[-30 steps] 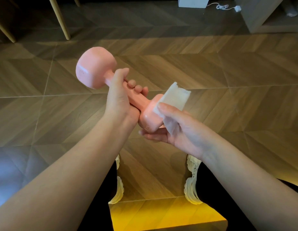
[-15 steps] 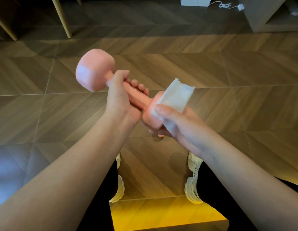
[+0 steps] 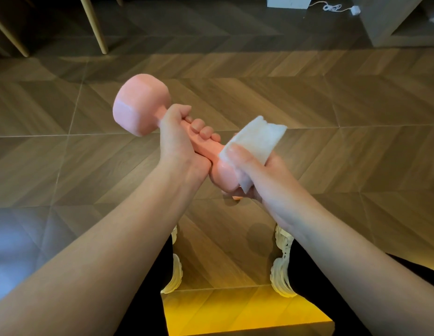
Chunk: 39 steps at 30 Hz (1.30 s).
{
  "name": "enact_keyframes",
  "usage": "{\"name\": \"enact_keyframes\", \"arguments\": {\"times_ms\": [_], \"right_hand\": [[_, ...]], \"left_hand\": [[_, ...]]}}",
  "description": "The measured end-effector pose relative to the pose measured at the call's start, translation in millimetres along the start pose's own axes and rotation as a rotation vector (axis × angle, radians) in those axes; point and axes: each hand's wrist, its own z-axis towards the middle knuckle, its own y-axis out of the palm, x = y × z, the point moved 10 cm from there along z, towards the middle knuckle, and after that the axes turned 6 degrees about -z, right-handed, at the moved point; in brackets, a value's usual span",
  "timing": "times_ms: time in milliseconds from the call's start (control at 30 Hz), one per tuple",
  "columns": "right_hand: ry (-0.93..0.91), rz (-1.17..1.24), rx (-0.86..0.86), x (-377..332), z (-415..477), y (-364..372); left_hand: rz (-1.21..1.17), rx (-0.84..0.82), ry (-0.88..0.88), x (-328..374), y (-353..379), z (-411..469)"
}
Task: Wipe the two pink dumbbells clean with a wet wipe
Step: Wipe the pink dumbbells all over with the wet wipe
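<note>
Overhead | left hand [image 3: 177, 139] grips pink dumbbell [image 3: 143, 105] by its handle | right hand [image 3: 257, 173] clasps wet wipe [image 3: 256, 138] around lower head | wooden floor [image 3: 332, 117] below

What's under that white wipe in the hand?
The dumbbell: its near head, whose rounded pink side shows beside the wipe. The right hand holds the wipe against it. The covered part of the head and most of the fingers beneath are hidden.

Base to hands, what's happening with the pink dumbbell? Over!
Left hand grips pink dumbbell by handle. Right hand presses wet wipe on near head. Nothing in the way.
</note>
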Motion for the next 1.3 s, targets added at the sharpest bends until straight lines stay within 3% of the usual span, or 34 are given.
{"name": "enact_keyframes", "arguments": {"times_ms": [67,167,233,467,667,833,967,1067,1167,1300], "right_hand": [[0.021,0.075,0.003,1.7,0.7,-1.6],[0.014,0.165,-0.165,-1.5,-2.4,6.3],[-0.046,0.097,-0.241,-6.4,-5.7,10.6],[-0.091,-0.033,0.02,-7.2,1.1,-3.4],[-0.142,-0.082,-0.279,-16.4,-7.8,13.9],[-0.201,-0.116,-0.087,-22.1,-4.5,9.1],[-0.026,-0.011,-0.036,-6.3,-1.5,0.2],[0.175,0.185,-0.227,9.0,-7.8,11.7],[0.16,0.262,-0.338,4.9,-15.7,22.2],[0.091,0.189,-0.23,0.8,-11.4,20.1]], "left_hand": [[0.008,-0.009,-0.009,-1.3,2.0,0.1],[-0.003,-0.014,-0.001,1.9,2.5,0.9],[-0.021,-0.01,0.009,4.4,1.2,0.1],[-0.01,-0.02,0.021,0.6,3.3,-3.7],[-0.023,-0.011,0.024,7.2,1.0,-3.1],[-0.007,-0.013,0.027,2.9,0.8,-6.5],[0.014,-0.042,0.039,3.8,6.5,-7.2],[-0.009,-0.056,0.05,7.6,8.1,-7.9],[0.002,-0.013,0.075,9.5,3.2,-9.1],[0.006,0.036,0.076,9.3,-2.3,-10.0]]}}
